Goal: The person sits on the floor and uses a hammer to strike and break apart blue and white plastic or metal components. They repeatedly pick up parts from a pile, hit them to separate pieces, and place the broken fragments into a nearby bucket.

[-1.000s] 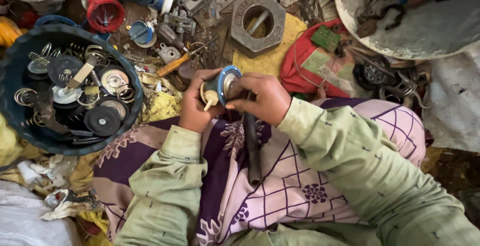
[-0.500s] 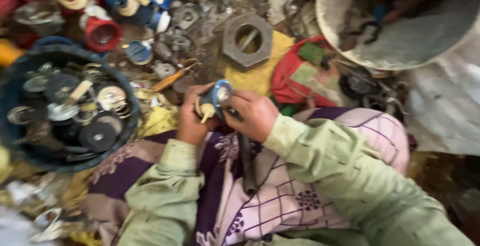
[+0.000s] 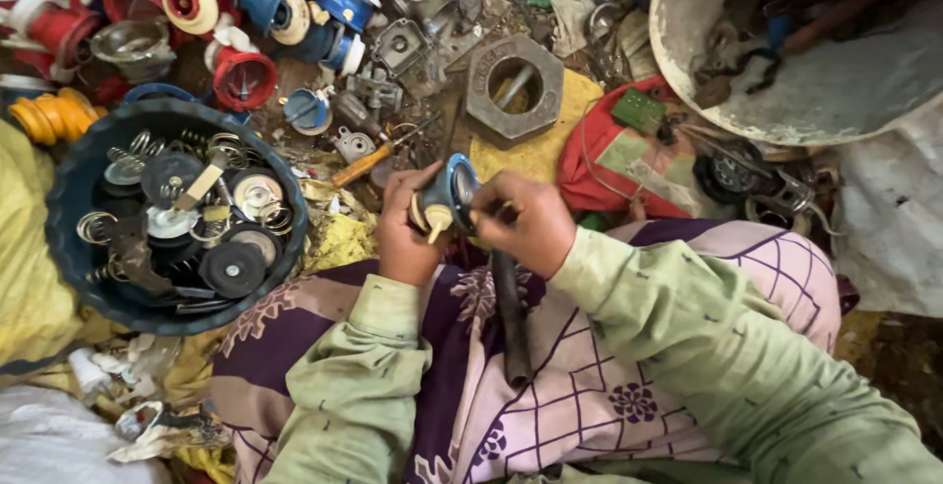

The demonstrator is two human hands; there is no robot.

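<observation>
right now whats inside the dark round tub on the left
The dark round tub holds black discs, wire springs, silvery round plates and a pale flat strip. The pile covers the tub's bottom, so anything beneath it is hidden.

I count two hands in view, left hand and right hand, sharing one small blue part. I see one dark round basin of discs and springs, one big hexagonal nut, one pale tub, one yellow ribbed piece, and one dark rod on the lap.
</observation>
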